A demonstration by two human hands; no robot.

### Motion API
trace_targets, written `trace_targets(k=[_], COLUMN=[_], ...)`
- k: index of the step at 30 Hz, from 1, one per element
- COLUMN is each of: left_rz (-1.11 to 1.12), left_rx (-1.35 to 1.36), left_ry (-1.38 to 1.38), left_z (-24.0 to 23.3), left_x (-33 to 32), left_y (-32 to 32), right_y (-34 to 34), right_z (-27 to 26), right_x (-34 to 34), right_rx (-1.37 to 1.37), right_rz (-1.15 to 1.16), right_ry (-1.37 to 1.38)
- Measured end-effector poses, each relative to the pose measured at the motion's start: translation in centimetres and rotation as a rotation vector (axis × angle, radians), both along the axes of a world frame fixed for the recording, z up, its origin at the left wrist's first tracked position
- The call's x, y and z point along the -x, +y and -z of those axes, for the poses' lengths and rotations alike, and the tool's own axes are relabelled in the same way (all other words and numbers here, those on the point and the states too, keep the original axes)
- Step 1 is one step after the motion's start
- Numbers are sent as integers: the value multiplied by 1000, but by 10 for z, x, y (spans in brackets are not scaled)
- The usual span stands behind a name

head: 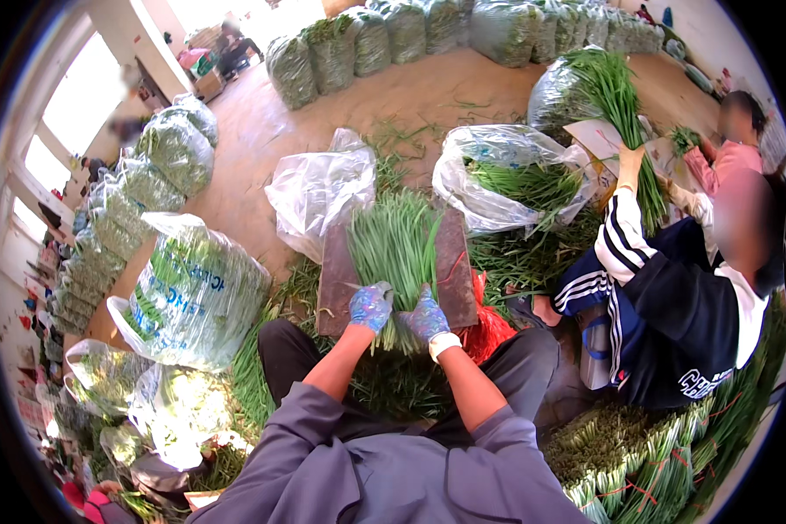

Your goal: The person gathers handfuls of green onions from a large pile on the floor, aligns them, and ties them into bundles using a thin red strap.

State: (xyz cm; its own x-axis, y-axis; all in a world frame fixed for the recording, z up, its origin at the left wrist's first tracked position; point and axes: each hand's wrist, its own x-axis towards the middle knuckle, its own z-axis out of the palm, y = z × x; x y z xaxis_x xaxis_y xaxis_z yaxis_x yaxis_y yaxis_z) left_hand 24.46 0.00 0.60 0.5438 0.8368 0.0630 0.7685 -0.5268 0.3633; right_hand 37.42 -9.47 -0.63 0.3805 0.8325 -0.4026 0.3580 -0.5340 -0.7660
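Note:
A thick bunch of long green Chinese chives [393, 249] lies on a dark, worn board [334, 288] before me, its leaves pointing away and its pale stem ends towards my lap. My left hand [370, 306], in a blue patterned glove, closes around the left side of the stems. Gloved the same way, my right hand [427, 316] grips them from the right, thumb up along the leaves. A small pale point juts out by my left hand; what it is, I cannot tell. Red plastic ties [485, 327] hang by the board's right edge.
A full plastic bag [196, 295] of greens stands at left. Beyond the board lie a crumpled clear bag [324, 183] and an opened bag of chives [498, 203]. At right, a seated co-worker [674, 308] holds another bunch. Tied bundles [655, 471] lie at lower right.

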Motion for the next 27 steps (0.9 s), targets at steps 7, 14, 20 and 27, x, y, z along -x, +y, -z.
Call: trace_targets(k=[7, 14, 20, 27], left_rz=[39, 0, -50, -118], left_rx=[-341, 391, 173, 171], left_ry=[-301, 549, -55, -69], left_z=[-49, -29, 21, -5], left_x=[41, 112, 109, 17], left_y=[10, -40, -34, -21], right_y=[-1, -6, -17, -35], right_z=[0, -7, -5, 8], right_x=[-10, -19, -27, -31], right_rx=[-4, -15, -23, -95], right_rz=[43, -55, -153, -83], right_ry=[89, 138, -52, -199])
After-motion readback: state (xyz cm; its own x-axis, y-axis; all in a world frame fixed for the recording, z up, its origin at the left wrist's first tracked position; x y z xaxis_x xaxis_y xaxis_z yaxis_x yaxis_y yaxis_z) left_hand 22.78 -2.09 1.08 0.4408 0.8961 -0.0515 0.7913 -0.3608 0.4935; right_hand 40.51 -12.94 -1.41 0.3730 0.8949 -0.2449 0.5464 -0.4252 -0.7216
